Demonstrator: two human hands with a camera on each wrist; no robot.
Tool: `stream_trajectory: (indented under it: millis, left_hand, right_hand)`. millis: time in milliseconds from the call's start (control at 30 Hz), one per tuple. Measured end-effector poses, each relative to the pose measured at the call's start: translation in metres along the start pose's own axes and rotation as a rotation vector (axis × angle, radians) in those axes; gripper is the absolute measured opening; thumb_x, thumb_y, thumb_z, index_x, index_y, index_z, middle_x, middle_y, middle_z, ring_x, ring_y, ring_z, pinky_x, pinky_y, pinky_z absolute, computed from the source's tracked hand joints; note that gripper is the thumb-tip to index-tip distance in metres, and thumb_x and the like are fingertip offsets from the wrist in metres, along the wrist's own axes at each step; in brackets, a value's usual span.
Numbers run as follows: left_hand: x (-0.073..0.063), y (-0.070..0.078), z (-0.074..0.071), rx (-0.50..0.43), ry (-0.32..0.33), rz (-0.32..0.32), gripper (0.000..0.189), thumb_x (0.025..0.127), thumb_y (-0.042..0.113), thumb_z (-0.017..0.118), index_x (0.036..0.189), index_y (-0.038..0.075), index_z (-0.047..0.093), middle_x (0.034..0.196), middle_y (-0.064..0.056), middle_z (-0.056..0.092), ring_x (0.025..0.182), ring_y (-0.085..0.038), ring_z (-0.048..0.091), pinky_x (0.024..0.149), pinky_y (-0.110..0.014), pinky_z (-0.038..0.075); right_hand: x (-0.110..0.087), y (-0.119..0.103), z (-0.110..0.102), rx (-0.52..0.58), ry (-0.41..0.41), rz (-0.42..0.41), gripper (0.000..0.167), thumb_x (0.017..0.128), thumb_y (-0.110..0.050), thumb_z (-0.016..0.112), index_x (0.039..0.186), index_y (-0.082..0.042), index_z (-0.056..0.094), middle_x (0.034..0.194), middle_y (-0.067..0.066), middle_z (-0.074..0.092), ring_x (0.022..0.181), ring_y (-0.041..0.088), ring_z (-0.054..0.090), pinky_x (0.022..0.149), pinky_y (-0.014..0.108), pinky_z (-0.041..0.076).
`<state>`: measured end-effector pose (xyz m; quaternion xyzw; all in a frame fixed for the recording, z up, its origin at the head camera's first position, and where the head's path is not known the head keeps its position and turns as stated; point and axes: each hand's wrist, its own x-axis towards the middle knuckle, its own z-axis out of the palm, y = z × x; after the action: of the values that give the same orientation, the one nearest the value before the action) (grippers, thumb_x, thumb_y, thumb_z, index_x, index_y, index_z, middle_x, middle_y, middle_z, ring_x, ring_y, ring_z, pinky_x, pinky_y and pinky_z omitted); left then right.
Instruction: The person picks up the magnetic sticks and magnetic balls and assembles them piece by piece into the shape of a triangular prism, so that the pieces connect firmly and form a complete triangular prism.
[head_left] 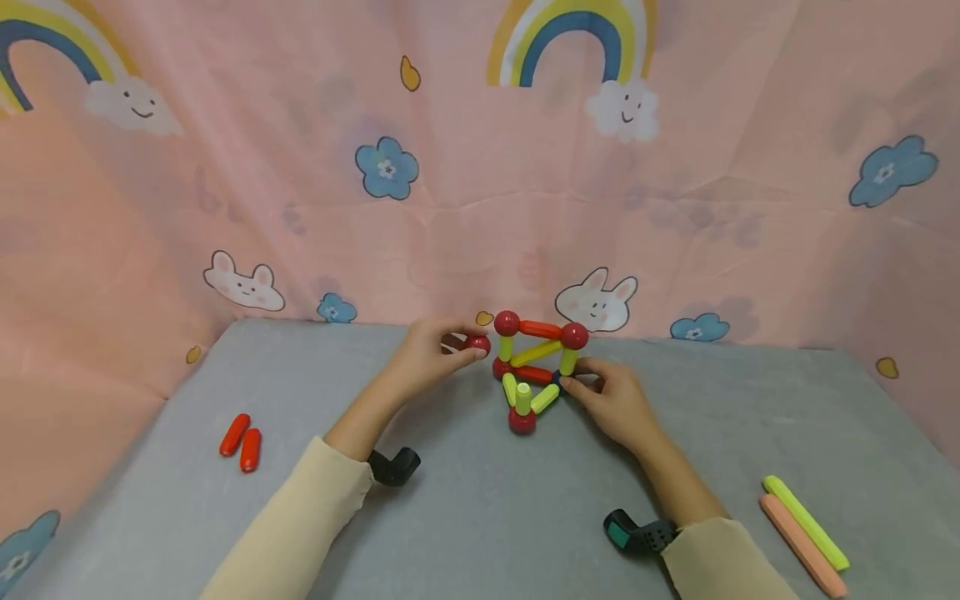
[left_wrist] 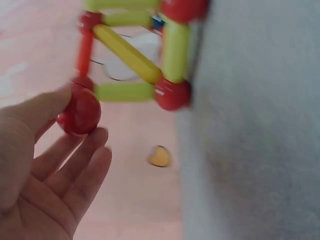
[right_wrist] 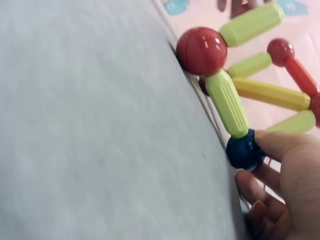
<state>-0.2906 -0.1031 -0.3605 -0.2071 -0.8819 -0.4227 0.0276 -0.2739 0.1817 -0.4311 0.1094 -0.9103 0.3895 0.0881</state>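
Note:
A magnetic stick-and-ball frame stands mid-table, made of red balls, lime sticks, red sticks and a diagonal yellow stick (head_left: 536,353). My left hand (head_left: 429,357) pinches a loose red ball (left_wrist: 79,114) between thumb and fingers, just left of the frame's upper left ball (head_left: 507,322). On the right, my right hand (head_left: 617,407) grips the dark blue ball (right_wrist: 245,151) at the frame's lower corner with thumb and fingers. In front, a red ball (head_left: 522,421) joins two low lime sticks and bears an upright lime stick (head_left: 522,398).
Two short red sticks (head_left: 250,450) lie at the table's left. Near the right front are a long lime stick (head_left: 807,523) and a long salmon stick (head_left: 802,545). Behind the grey table (head_left: 480,533) hangs a pink printed cloth (head_left: 465,242).

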Motion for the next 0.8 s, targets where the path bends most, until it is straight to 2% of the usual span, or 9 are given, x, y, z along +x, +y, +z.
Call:
stream_trajectory:
  millis: [167, 333, 400, 600, 700, 800]
  left_hand:
    - [-0.017, 0.017, -0.008, -0.058, 0.024, 0.028, 0.027, 0.092, 0.026, 0.076, 0.119, 0.021, 0.074, 0.116, 0.0, 0.074, 0.1, -0.019, 0.072, 0.087, -0.034, 0.061]
    - [-0.023, 0.028, -0.007, -0.149, -0.02, 0.142, 0.026, 0.089, 0.019, 0.078, 0.115, 0.019, 0.075, 0.113, 0.002, 0.074, 0.101, -0.014, 0.069, 0.089, -0.032, 0.06]
    - [-0.024, 0.03, -0.006, -0.18, -0.037, 0.18, 0.027, 0.087, 0.015, 0.08, 0.114, 0.016, 0.075, 0.111, 0.001, 0.075, 0.101, -0.013, 0.069, 0.089, -0.03, 0.06]
    - [-0.024, 0.03, 0.001, -0.212, -0.076, 0.218, 0.033, 0.085, 0.009, 0.081, 0.118, 0.01, 0.073, 0.112, -0.001, 0.074, 0.105, -0.014, 0.069, 0.09, -0.029, 0.06]
    - [-0.023, 0.029, 0.003, -0.215, -0.066, 0.247, 0.035, 0.085, 0.007, 0.08, 0.119, 0.008, 0.073, 0.113, -0.002, 0.074, 0.105, -0.015, 0.069, 0.089, -0.029, 0.06]
    - [-0.024, 0.027, 0.006, -0.209, -0.063, 0.244, 0.034, 0.085, 0.007, 0.081, 0.118, 0.009, 0.074, 0.113, -0.002, 0.074, 0.103, -0.014, 0.07, 0.089, -0.03, 0.061]
  right_hand:
    - [0.001, -0.008, 0.007, 0.016, -0.005, 0.018, 0.033, 0.096, -0.02, 0.068, 0.124, -0.003, 0.068, 0.119, 0.021, 0.071, 0.074, 0.017, 0.068, 0.066, 0.023, 0.053]
    - [0.001, -0.019, 0.011, 0.063, 0.004, 0.075, 0.034, 0.098, -0.017, 0.066, 0.127, 0.0, 0.067, 0.123, 0.023, 0.07, 0.081, 0.021, 0.068, 0.066, 0.021, 0.054]
    - [0.001, -0.023, 0.013, 0.099, 0.004, 0.104, 0.035, 0.098, -0.016, 0.064, 0.129, 0.001, 0.065, 0.125, 0.024, 0.068, 0.083, 0.021, 0.068, 0.064, 0.02, 0.055]
    - [0.002, -0.025, 0.016, 0.178, -0.002, 0.137, 0.036, 0.099, -0.013, 0.063, 0.132, 0.003, 0.063, 0.129, 0.026, 0.065, 0.084, 0.022, 0.069, 0.064, 0.02, 0.058]
    - [0.003, -0.025, 0.016, 0.191, 0.002, 0.135, 0.037, 0.099, -0.013, 0.063, 0.132, 0.004, 0.062, 0.128, 0.026, 0.065, 0.081, 0.02, 0.068, 0.063, 0.017, 0.057]
    - [0.002, -0.025, 0.019, 0.206, 0.008, 0.131, 0.037, 0.099, -0.012, 0.063, 0.131, 0.005, 0.062, 0.127, 0.027, 0.066, 0.078, 0.02, 0.069, 0.062, 0.017, 0.056]
